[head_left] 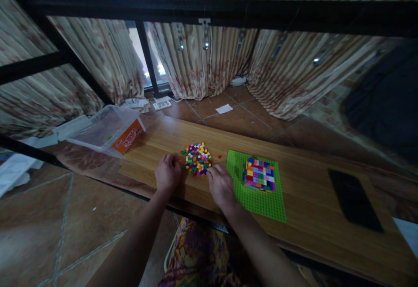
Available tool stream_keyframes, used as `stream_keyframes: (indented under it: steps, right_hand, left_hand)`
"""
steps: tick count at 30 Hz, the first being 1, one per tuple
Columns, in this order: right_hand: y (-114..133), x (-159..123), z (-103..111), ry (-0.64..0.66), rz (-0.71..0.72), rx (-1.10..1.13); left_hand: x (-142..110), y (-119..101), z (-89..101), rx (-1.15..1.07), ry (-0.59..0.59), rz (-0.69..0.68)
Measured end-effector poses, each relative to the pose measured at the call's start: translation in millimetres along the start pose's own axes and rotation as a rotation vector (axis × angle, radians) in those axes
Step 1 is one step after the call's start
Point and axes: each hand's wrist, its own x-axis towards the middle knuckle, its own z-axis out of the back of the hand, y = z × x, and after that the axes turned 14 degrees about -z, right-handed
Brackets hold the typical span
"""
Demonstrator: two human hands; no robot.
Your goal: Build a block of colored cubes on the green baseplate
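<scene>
A pile of small colourful building bricks (197, 158) lies on the wooden table. My left hand (168, 173) rests at the pile's left side, fingers curled together, with a small orange-red brick by the fingertips. At the lower right edge of the pile is my right hand (221, 184), its fingers pinched; whatever they hold is too small to name. To the right, a green studded baseplate (257, 206) carries a multicoloured block built of bricks (260, 174). One loose red brick (220, 157) sits between the pile and the baseplate.
A clear plastic bin (98, 132) with an orange label stands at the table's left end. Toward the right end of the wooden table (307, 191) lies a black phone-like slab (355, 200). A black metal frame (228, 15) with hooks spans above, before striped curtains (209, 65).
</scene>
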Motion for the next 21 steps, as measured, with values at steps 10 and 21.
stream_keyframes:
  steps: [10,21]
  right_hand:
    - [5.8,-23.2,62.1,-0.114,-0.088,0.432]
    - [-77.0,0.0,109.9,-0.288,-0.260,0.185]
  left_hand:
    - [1.4,-1.2,2.7,0.005,0.016,0.017]
    - [1.3,-0.1,0.8,0.010,0.012,0.015]
